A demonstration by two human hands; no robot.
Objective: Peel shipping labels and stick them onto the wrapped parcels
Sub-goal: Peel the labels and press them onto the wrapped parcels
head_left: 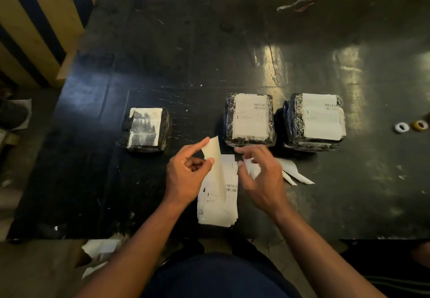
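Three parcels in black wrap stand on the dark table (pixel 232 53). The left parcel (pixel 146 130) has a torn, smudged label on top. Clean white shipping labels cover the tops of the middle parcel (pixel 249 119) and the right parcel (pixel 315 122). A stack of printed labels (pixel 218 202) lies near the front edge. My left hand (pixel 186 176) pinches a curled strip of paper (pixel 213 155), lifted up off that stack. My right hand (pixel 263 176) hovers beside it with loosely curled fingers near a corner of white paper; whether it grips the paper I cannot tell.
Peeled backing strips (pixel 295 173) lie to the right of my right hand. Two small tape rolls, a white roll (pixel 401 127) and a yellow roll (pixel 418 125), sit at the table's right edge. Paper scraps (pixel 100 251) litter the floor at the front left. A striped wall stands behind.
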